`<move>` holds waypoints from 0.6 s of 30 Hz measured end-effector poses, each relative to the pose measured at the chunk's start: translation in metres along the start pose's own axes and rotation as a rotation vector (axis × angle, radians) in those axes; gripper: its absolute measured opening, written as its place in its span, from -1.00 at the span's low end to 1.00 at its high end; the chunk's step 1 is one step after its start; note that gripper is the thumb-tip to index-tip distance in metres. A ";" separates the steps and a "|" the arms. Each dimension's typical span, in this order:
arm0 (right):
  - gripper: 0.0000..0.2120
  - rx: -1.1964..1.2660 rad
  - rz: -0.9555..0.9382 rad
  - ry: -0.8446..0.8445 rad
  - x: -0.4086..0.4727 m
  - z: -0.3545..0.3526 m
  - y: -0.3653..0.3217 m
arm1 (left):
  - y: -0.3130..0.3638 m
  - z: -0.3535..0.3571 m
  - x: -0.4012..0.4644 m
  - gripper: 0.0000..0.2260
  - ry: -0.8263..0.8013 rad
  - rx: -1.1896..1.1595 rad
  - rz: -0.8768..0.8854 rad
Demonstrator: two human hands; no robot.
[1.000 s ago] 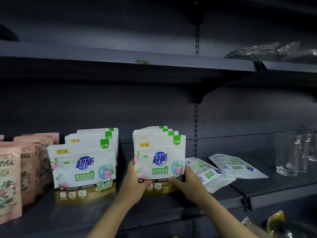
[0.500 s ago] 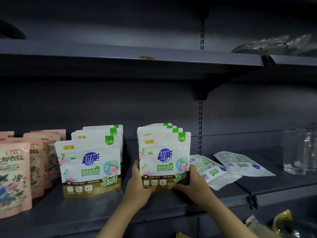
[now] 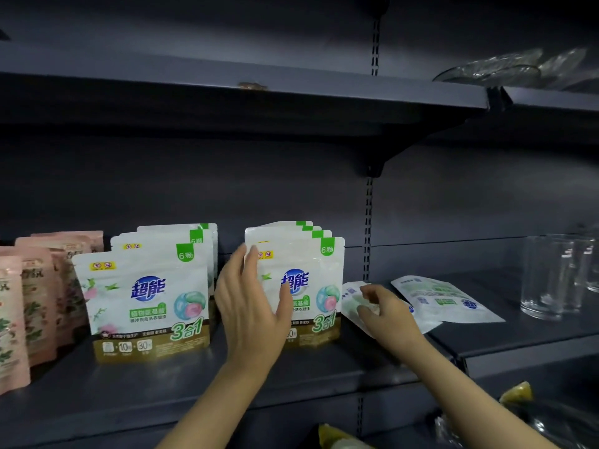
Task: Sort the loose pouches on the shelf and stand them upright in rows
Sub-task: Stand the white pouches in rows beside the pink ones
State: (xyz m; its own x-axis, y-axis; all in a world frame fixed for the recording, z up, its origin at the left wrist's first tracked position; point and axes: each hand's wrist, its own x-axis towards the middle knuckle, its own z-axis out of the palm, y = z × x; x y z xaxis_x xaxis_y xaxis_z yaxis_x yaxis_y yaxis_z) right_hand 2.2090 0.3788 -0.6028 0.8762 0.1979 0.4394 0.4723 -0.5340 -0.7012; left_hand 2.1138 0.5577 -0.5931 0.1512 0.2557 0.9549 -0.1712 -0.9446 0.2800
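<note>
Pouches stand in 2 upright white rows (image 3: 293, 280) on the shelf (image 3: 162, 393); 2 loose pouches (image 3: 449, 299) lie at 3 o'clock. Left hand (image 3: 251, 306), fingers spread, touches the right row; right hand (image 3: 387, 311) pinches a loose pouch (image 3: 351, 294).

On the shelf (image 3: 194, 377) you have two upright pouch rows (image 3: 146, 296) side by side; right of them two loose pouches (image 3: 447, 299) lie flat, drinking glasses (image 3: 547, 277) farther right.
</note>
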 end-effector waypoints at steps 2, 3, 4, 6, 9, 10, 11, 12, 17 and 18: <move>-0.63 -0.035 -0.001 -0.005 0.002 -0.008 0.007 | 0.012 0.005 0.003 -0.56 0.011 0.003 0.168; -0.64 -0.036 0.006 0.007 0.002 -0.012 0.012 | 0.018 0.010 0.004 -0.62 -0.013 -0.014 0.276; -0.65 -0.031 0.017 0.028 0.004 -0.016 0.016 | 0.024 0.017 0.002 -0.68 -0.074 -0.046 0.386; -0.69 -0.020 0.040 0.070 0.006 -0.023 0.022 | 0.033 0.034 -0.005 -0.75 -0.287 -0.084 0.604; -0.74 -0.018 0.045 0.114 0.009 -0.031 0.029 | 0.041 0.063 -0.019 -0.67 -0.660 -0.008 0.783; -0.76 -0.013 0.044 0.132 0.009 -0.033 0.031 | 0.047 0.069 -0.021 -0.61 -0.773 0.036 0.798; -0.78 -0.008 0.040 0.150 0.010 -0.035 0.033 | 0.053 0.074 -0.021 -0.58 -0.862 0.102 0.817; -0.79 -0.006 0.040 0.166 0.010 -0.037 0.036 | 0.061 0.077 -0.020 -0.58 -0.941 0.177 0.832; -0.82 0.020 0.066 0.246 0.011 -0.042 0.055 | 0.074 0.101 -0.022 -0.66 -1.031 0.350 0.902; -0.84 0.040 0.076 0.257 0.011 -0.043 0.058 | 0.077 0.101 -0.021 -0.72 -1.032 0.362 0.909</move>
State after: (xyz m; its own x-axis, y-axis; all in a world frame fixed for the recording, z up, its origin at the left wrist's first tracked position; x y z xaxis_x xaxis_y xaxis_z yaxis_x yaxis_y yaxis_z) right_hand 2.2414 0.3144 -0.6143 0.8585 -0.0592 0.5094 0.4142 -0.5056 -0.7568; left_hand 2.1959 0.4593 -0.6013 0.7832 -0.5725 0.2426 -0.3610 -0.7364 -0.5723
